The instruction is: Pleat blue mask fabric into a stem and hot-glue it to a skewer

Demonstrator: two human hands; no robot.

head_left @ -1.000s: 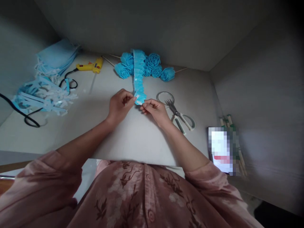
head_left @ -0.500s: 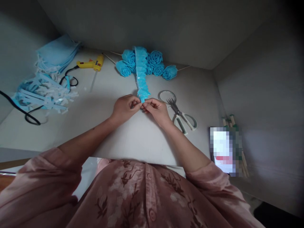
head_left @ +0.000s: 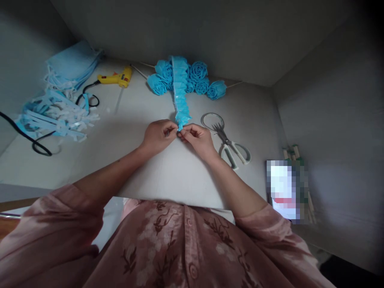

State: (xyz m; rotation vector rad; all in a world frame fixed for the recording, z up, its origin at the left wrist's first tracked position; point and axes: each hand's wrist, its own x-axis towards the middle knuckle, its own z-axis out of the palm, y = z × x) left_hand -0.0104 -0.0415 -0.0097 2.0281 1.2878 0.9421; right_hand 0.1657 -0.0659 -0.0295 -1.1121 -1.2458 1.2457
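A long pleated strip of blue fabric (head_left: 181,96) runs from the back of the table down to my fingers. Its near end is pinched between my left hand (head_left: 160,136) and my right hand (head_left: 199,138), both with thumb and fingers closed close together. The far part of the strip lies over a cluster of blue fabric roses (head_left: 198,71), some on thin pale sticks. Just right of my right hand lie scissors (head_left: 228,143) with white and grey handles, blades partly apart and pointing away from me. The very tip of the strip is hidden by my fingertips.
A yellow glue gun (head_left: 117,78) with a black cord lies at the back left. Beside it are a stack of blue face masks (head_left: 72,64) and a heap of cut strips (head_left: 57,118). A ring-shaped roll (head_left: 212,116) touches the scissors. A blurred lit screen (head_left: 283,188) stands at the right.
Both hands keep their pinch on the strip's near end, with only a tiny shift of the fingers. The whole view has moved slightly; nothing else differs.
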